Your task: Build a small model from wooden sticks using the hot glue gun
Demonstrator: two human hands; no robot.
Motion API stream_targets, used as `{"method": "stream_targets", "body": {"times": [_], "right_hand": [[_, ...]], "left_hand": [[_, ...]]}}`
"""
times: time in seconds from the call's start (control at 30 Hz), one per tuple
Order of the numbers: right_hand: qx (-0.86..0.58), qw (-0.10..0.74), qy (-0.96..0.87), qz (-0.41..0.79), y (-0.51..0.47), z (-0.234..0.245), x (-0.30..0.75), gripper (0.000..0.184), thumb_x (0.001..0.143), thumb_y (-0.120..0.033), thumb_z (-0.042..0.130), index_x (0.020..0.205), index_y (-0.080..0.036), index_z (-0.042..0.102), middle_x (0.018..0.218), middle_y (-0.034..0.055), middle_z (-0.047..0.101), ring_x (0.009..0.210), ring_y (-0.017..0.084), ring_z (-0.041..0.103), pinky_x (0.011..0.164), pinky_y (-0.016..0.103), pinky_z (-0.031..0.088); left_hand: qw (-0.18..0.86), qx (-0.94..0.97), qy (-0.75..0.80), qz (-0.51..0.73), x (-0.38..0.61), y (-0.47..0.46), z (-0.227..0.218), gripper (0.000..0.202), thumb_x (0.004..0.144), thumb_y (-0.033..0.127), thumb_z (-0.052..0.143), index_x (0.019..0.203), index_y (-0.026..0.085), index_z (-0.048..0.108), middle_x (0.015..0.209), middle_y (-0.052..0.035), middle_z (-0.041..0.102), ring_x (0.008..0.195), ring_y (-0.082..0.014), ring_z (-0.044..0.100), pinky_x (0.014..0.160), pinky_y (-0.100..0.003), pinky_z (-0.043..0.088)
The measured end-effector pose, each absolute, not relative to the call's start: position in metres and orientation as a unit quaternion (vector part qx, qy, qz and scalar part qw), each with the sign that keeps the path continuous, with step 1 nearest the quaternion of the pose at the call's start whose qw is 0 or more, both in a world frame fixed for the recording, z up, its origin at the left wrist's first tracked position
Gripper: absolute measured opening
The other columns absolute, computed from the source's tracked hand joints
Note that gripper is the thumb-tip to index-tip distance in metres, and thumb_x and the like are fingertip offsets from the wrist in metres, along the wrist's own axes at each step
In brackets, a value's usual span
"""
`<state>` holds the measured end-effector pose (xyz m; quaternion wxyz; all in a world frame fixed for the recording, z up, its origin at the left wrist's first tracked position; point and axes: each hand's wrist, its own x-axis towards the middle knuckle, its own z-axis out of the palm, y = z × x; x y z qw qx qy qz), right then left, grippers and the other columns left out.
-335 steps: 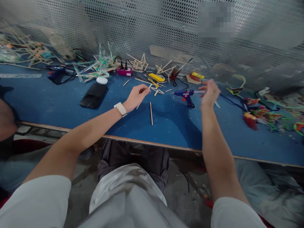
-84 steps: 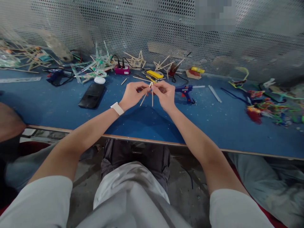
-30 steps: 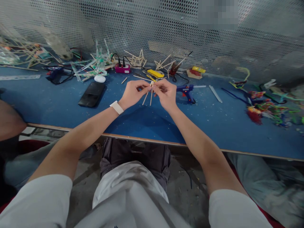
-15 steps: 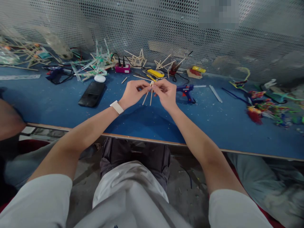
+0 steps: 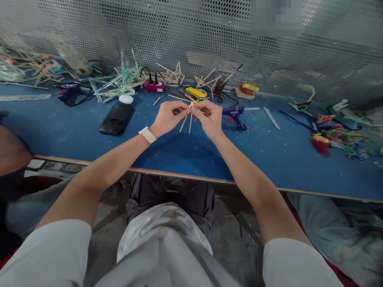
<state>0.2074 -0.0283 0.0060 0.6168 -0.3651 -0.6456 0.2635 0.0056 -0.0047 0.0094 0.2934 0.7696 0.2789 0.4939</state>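
Note:
Both hands meet above the blue table [image 5: 89,135], pinching the tops of two thin wooden sticks [image 5: 187,122] that hang down in a narrow V. My left hand [image 5: 168,116], a white watch on its wrist, is closed on the left stick's upper end. My right hand [image 5: 210,118] is closed on the right stick's upper end, fingertips touching those of the left. A blue glue gun [image 5: 235,115] lies just right of my right hand.
A black phone [image 5: 116,118] lies to the left, with a pink power strip [image 5: 154,86], a yellow cutter [image 5: 196,92] and stick models behind the hands. Colourful pipe cleaners [image 5: 338,139] crowd the right. A perforated metal screen backs the table. Another person's arm [image 5: 10,151] shows at far left.
Earlier my hands were apart with one stick lying on the table and my right hand raised near the glue gun. Over the last second both hands hold still on the joined sticks.

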Motion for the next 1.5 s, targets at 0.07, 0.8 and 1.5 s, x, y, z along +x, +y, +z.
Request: {"method": "stream_targets", "body": {"times": [0.07, 0.8, 1.5], "right_hand": [[-0.365, 0.616, -0.647, 0.262, -0.0284, 0.0057, 0.2072, 0.061, 0.082, -0.089, 0.093, 0.089, -0.029, 0.085, 0.085, 0.0003, 0.079, 0.070, 0.018, 0.074, 0.055, 0.033, 0.060], [-0.368, 0.611, -0.649, 0.264, -0.0269, 0.0028, 0.2073, 0.061, 0.084, -0.089, 0.091, 0.092, -0.029, 0.084, 0.085, 0.0003, 0.079, 0.072, 0.018, 0.074, 0.055, 0.033, 0.059], [-0.372, 0.602, -0.651, 0.274, -0.0256, 0.0025, 0.2094, 0.063, 0.083, -0.091, 0.091, 0.094, -0.029, 0.084, 0.090, 0.0017, 0.079, 0.074, 0.019, 0.074, 0.055, 0.032, 0.060]], "left_hand": [[0.293, 0.770, 0.279, 0.493, 0.0056, -0.0050, 0.0097, 0.031, 0.110, 0.052, 0.079, 0.100, 0.023, 0.088, 0.089, -0.0060, 0.086, 0.076, -0.0168, 0.077, 0.066, -0.028, 0.058], [0.287, 0.771, 0.280, 0.495, 0.0053, -0.0023, 0.0073, 0.036, 0.109, 0.057, 0.080, 0.101, 0.023, 0.089, 0.092, -0.0066, 0.087, 0.080, -0.0172, 0.078, 0.065, -0.028, 0.057], [0.281, 0.771, 0.276, 0.501, 0.0049, -0.0018, 0.0066, 0.031, 0.109, 0.052, 0.080, 0.101, 0.023, 0.088, 0.093, -0.0063, 0.087, 0.081, -0.0176, 0.079, 0.065, -0.029, 0.057]]}}
